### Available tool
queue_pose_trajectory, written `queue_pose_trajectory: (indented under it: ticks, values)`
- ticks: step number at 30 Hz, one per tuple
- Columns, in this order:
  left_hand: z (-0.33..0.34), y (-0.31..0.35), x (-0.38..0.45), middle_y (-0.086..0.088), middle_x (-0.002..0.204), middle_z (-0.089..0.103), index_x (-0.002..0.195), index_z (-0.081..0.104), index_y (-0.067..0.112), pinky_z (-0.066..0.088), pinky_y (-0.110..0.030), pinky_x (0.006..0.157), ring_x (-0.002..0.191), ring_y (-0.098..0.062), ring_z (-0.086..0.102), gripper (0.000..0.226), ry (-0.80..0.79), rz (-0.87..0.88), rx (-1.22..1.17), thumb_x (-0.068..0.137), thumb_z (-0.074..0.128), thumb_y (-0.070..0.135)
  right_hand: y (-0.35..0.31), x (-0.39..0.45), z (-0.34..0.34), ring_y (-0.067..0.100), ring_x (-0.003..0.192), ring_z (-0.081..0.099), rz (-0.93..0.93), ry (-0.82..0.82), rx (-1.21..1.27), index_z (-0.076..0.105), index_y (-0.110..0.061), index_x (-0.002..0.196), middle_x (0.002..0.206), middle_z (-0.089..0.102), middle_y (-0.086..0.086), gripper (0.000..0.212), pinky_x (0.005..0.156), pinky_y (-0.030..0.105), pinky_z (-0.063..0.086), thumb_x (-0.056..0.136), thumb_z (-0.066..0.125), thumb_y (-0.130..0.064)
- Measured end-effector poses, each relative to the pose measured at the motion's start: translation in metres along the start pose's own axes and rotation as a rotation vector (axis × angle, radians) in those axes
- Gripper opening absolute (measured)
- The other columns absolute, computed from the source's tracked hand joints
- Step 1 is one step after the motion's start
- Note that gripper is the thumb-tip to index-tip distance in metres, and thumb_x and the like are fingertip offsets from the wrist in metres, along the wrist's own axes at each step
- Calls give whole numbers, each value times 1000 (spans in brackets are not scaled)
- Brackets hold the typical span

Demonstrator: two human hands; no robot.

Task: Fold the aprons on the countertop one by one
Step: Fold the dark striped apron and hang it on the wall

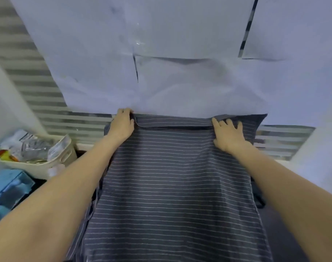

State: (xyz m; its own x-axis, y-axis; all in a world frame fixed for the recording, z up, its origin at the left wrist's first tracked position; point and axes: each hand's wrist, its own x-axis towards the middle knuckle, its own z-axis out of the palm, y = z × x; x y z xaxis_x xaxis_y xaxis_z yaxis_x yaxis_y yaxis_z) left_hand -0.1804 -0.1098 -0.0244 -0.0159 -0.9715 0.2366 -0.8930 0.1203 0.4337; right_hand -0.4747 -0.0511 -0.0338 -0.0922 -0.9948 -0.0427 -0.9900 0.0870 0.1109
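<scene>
Grey-and-white horizontally striped wall (38,87) is covered from 10 to 2 o'clock by taped white paper sheets (180,35); light is soft and even.

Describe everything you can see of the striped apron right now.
The striped apron is dark grey woven-looking cloth with thin white horizontal stripes. It lies spread flat on the countertop, running from the near edge to the paper-covered wall. Its far edge is turned over into a narrow fold. A dark strap hangs at its right side. The left hand grips the fold's left end; the right hand presses flat on its right end.
</scene>
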Motion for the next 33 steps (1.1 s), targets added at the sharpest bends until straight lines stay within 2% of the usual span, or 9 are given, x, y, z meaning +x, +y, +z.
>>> queue_pose_trajectory:
  ticks: [5, 8, 10, 12, 17, 22, 27, 30, 33]
  values:
    - [31, -16, 6, -22, 122, 60, 119, 60, 0, 40, -35, 91, 112, -37, 53, 32, -64, -49, -16, 99, 36, 4, 14, 11, 37, 31, 128, 37, 38, -48, 175, 35, -10, 138, 137, 45, 14, 47, 107, 48, 28, 93, 48, -15]
    - [33, -28, -7, -24, 112, 63, 116, 61, -2, 39, -34, 77, 100, -38, 56, 32, -83, -85, 8, 100, 36, 8, 17, 5, 45, 30, 106, 55, 44, 51, 227, 52, -7, 122, 118, 58, 16, 28, 84, 37, 43, 95, 49, -13]
    - [28, -39, -21, -24, 104, 64, 108, 62, -4, 33, -31, 68, 89, -33, 55, 30, -135, -94, 25, 100, 37, 10, 17, -3, 44, 30, 87, 58, 57, 117, 230, 60, -4, 102, 102, 62, 16, 15, 68, 32, 41, 94, 50, -11]
    - [25, -48, -30, -22, 103, 65, 106, 64, -4, 33, -29, 68, 90, -32, 56, 29, -218, -78, 88, 100, 40, 12, 18, -8, 44, 27, 74, 56, 65, 103, 219, 58, -3, 87, 87, 63, 14, 11, 64, 31, 43, 92, 51, -9]
    - [35, -76, -91, -16, 110, 65, 105, 68, 3, 45, -33, 86, 104, -33, 58, 27, -561, -46, 346, 97, 44, 13, 3, -55, 75, 19, 62, 67, 20, -327, 233, 61, -4, 80, 62, 67, 5, 16, 75, 37, 56, 92, 51, -9]
    - [56, -88, -130, -13, 121, 60, 117, 61, 12, 49, -44, 92, 105, -33, 58, 28, -781, -79, 609, 94, 45, 14, -20, -107, 131, 21, 67, 67, -4, -469, 131, 58, -7, 93, 60, 62, 2, 9, 73, 32, 55, 92, 50, -9]
    - [58, -47, -136, -13, 123, 58, 123, 53, 4, 48, -34, 81, 101, -27, 63, 30, -858, -63, 767, 95, 43, 5, -19, -112, 139, 10, 46, 55, -1, -796, 343, 60, -3, 109, 62, 66, 1, 26, 44, 19, 43, 95, 52, -23]
    - [75, -22, -113, -7, 104, 63, 119, 57, 11, 53, -33, 78, 86, -22, 66, 29, -732, 47, 669, 94, 44, 5, -9, -88, 139, 16, 56, 64, 60, -651, 426, 62, -3, 105, 70, 69, 7, 23, 54, 25, 52, 96, 48, -18]
    - [106, 10, -88, -11, 122, 59, 131, 51, 14, 48, -34, 84, 102, -25, 62, 37, -745, 161, 550, 96, 40, 7, 7, -59, 148, 28, 71, 63, 161, -409, 408, 62, -2, 97, 72, 60, 9, 17, 67, 32, 54, 92, 47, -10]
